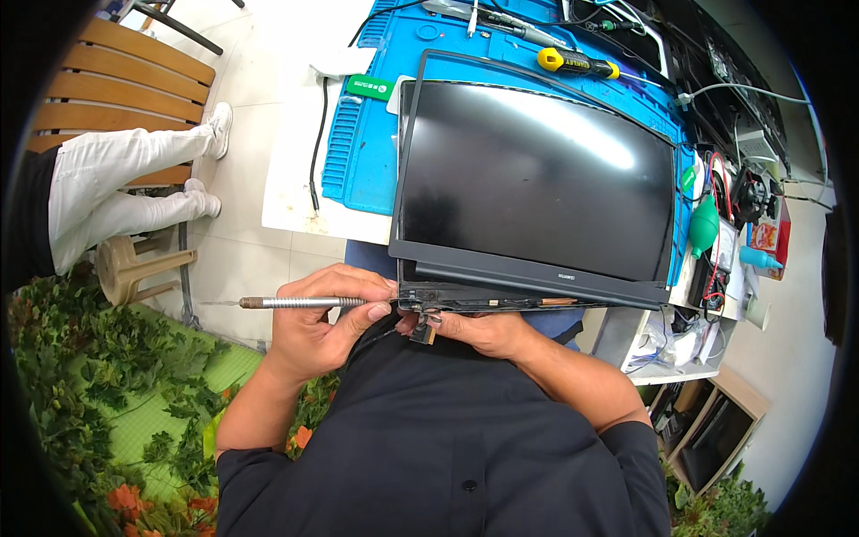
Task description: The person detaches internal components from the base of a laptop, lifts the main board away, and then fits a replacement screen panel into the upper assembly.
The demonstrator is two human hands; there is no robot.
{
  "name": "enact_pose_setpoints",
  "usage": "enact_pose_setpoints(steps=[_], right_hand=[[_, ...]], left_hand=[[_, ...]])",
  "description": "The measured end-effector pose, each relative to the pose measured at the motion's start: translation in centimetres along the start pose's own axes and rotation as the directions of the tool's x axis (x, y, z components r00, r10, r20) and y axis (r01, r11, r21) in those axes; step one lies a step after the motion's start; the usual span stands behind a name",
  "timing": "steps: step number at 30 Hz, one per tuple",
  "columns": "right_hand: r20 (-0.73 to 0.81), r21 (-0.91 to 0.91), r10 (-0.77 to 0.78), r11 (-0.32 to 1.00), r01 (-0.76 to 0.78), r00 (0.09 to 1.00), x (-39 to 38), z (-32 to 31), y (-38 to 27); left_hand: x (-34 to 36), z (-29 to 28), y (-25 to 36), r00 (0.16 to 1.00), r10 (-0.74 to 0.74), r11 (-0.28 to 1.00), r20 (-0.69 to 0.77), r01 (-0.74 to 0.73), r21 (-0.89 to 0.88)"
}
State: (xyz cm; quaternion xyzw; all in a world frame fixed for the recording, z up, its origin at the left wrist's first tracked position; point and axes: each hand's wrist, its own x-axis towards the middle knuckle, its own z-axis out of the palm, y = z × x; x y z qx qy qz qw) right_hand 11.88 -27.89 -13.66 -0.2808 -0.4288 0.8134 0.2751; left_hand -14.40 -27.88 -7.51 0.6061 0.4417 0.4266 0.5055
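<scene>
A laptop screen (528, 188) rests in front of me, its lower edge toward my body. Its black bezel (519, 262) sits askew, lifted away along the lower left and top. My left hand (309, 331) is closed round a slim silver tool (304, 302) with a knurled handle, one thin end pointing left and the other at the screen's lower left corner. Beneath that lower edge, my right hand (492, 336) pinches the corner beside a small dark hinge-like piece (424, 329). Some of its fingers are hidden under the screen.
A blue work mat (362, 179) covers the white table (291, 201). Beyond the screen lies a yellow-and-black screwdriver (577, 63). A green air blower (704, 226) and wires stand right. An open drawer (617, 345) juts out below. A person in white trousers (125, 170) is at left.
</scene>
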Motion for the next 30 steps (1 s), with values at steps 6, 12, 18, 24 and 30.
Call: enact_pose_setpoints(steps=[6,12,18,24,30], right_hand=[[-0.038,0.085,0.044,0.996,-0.041,0.998,0.2,0.5,-0.4],[-0.036,0.079,0.018,0.997,-0.015,0.999,0.1,0.5,-0.3],[-0.026,0.084,0.027,0.996,-0.025,0.999,0.1,0.6,-0.8],[-0.032,0.157,0.062,0.986,-0.056,0.998,-0.1,0.7,-0.9],[-0.017,0.182,0.056,0.982,-0.052,0.998,-0.1,0.7,-0.5]], left_hand=[[-0.3,0.3,-0.3,1.000,0.010,1.000,-0.012,-0.010,0.009],[-0.4,0.6,-0.3,1.000,0.015,1.000,-0.027,-0.015,0.025],[-0.7,0.9,-0.2,0.999,0.007,1.000,-0.053,-0.006,0.020],[-0.8,1.0,-0.3,0.997,-0.012,1.000,-0.072,0.012,-0.001],[-0.9,0.9,-0.2,0.998,-0.023,1.000,-0.054,0.024,0.001]])
